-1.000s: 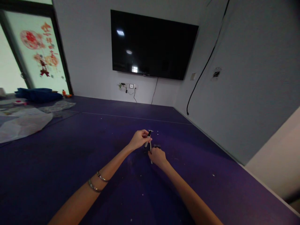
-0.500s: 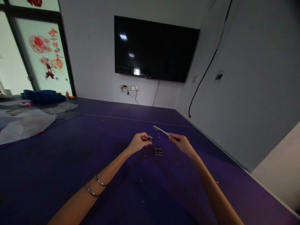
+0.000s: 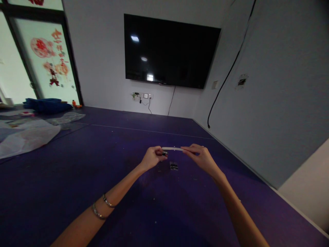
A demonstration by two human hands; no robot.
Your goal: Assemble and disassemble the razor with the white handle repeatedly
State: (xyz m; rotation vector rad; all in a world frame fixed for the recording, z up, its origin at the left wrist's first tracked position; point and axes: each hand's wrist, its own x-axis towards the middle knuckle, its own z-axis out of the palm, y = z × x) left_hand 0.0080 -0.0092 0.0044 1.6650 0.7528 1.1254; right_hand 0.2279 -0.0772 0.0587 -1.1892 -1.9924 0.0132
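My right hand (image 3: pixel 199 155) pinches one end of a slim, slightly curved white handle (image 3: pixel 172 149), which lies nearly level between both hands. The handle's far end reaches my left hand (image 3: pixel 152 157), at the fingertips; whether it touches them I cannot tell. Between the thumb and fingers of my left hand is a small dark and silvery piece (image 3: pixel 165 153), partly hidden and too small to name. Just below the hands, a small clear pack with dark strips (image 3: pixel 174 166) lies on the purple floor (image 3: pixel 154 192).
White plastic sheets (image 3: pixel 31 139) and a dark blue cloth bundle (image 3: pixel 47 105) lie on the left. A television (image 3: pixel 171 51) hangs on the wall ahead, above several sockets (image 3: pixel 145 96). A black cable (image 3: pixel 226 77) hangs down the right wall. Tiny white bits dot the floor.
The handle has swung from tilted up to nearly level, and its far end has moved left to my left fingertips. My left hand has stayed almost in place.
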